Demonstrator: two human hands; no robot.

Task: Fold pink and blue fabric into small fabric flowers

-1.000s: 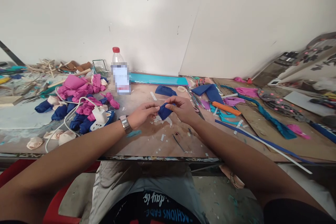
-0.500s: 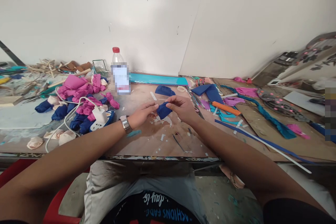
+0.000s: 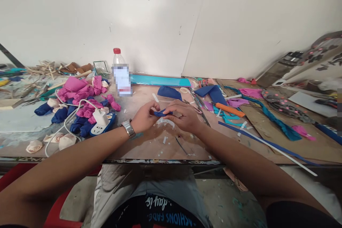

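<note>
Between my two hands is a small piece of dark blue fabric (image 3: 161,113), folded into a narrow strip above the middle of the table. My left hand (image 3: 145,117), with a metal watch at the wrist, pinches its left end. My right hand (image 3: 184,115) grips the right end with thumb and fingers, hiding part of the cloth. Just behind the hands lies another flat dark blue fabric piece (image 3: 169,92). Rolled blue, pink and cream fabric pieces are heaped on the left, among them a pink bundle (image 3: 77,87) and a cream rosette (image 3: 34,146).
A power strip (image 3: 103,125) with a white plug and cable stands left. Behind it are a red-capped bottle (image 3: 117,57) and a phone (image 3: 122,80). On the right lie an orange utility knife (image 3: 230,110), blue strips and a white stick (image 3: 283,153). A white wall (image 3: 149,25) rises behind.
The blue fabric in my hands has gone from a broad hanging patch to a narrow folded strip. Both hands have turned slightly and closed in around it.
</note>
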